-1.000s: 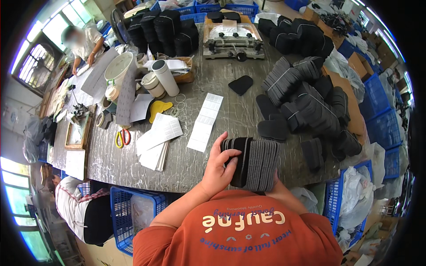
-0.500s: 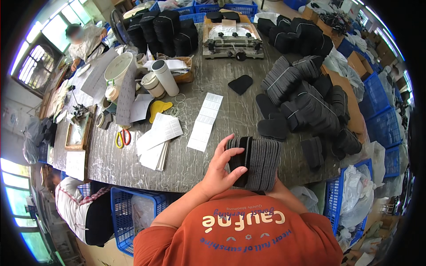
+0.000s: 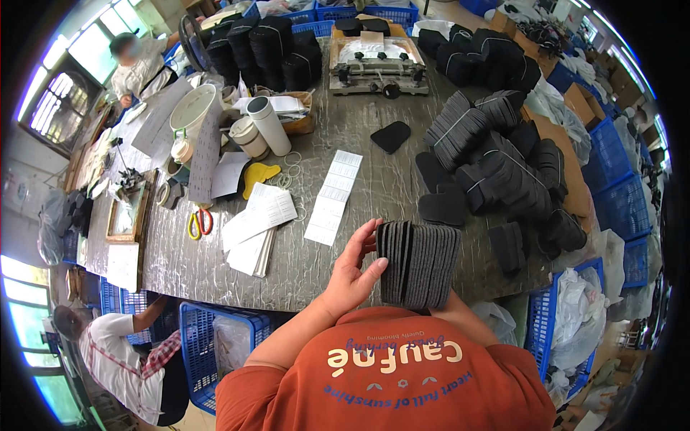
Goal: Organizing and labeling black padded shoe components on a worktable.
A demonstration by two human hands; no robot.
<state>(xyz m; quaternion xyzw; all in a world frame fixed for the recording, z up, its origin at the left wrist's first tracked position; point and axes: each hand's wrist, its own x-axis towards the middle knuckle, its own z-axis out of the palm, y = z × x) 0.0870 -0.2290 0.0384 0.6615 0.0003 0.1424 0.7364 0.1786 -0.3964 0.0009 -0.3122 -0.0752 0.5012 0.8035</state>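
Insoles [image 3: 419, 266] stand on edge in a packed row above the table [image 3: 309, 269], a worker's left hand [image 3: 352, 264] spread open against one end, apparently keeping them square; the right hand [image 3: 451, 299] likely supports them, its hidden fingers unreadable.

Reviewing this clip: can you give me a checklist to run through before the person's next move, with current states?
1. Stack of dark pads supported: ok, it is held up between the hands.
2. Left hand at the stack: ok, thumb and fingers spread at its left end.
3. Right hand grip: cannot tell, mostly hidden behind the stack.
4. Pad edges aligned: ok, the upper edges look roughly even.
5. Band around the stack: cannot tell, none is evident but part is hidden.
6. Scissors away from the hands: ok, on the table to the left.
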